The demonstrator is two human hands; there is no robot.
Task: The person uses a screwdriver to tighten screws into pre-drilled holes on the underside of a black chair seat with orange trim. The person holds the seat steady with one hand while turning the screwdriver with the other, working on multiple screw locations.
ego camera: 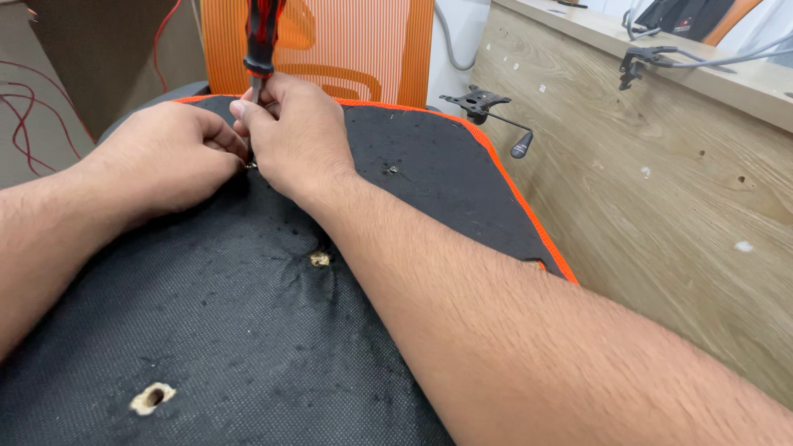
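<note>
A black fabric chair seat underside [248, 330] with orange edging lies before me, showing worn screw holes [152, 398]. My right hand [293, 132] grips a screwdriver with a red and black handle [261, 37], held upright with its shaft pointing down at the far part of the seat. My left hand [169, 153] is curled beside it, fingers pinched around something small at the screwdriver tip [250, 164]; what it holds is hidden.
An orange mesh chair back [355, 45] stands behind the seat. A black metal chair mechanism with a lever [487, 111] lies to the right, next to a wooden panel [661, 190]. Red wires [25, 116] run along the left.
</note>
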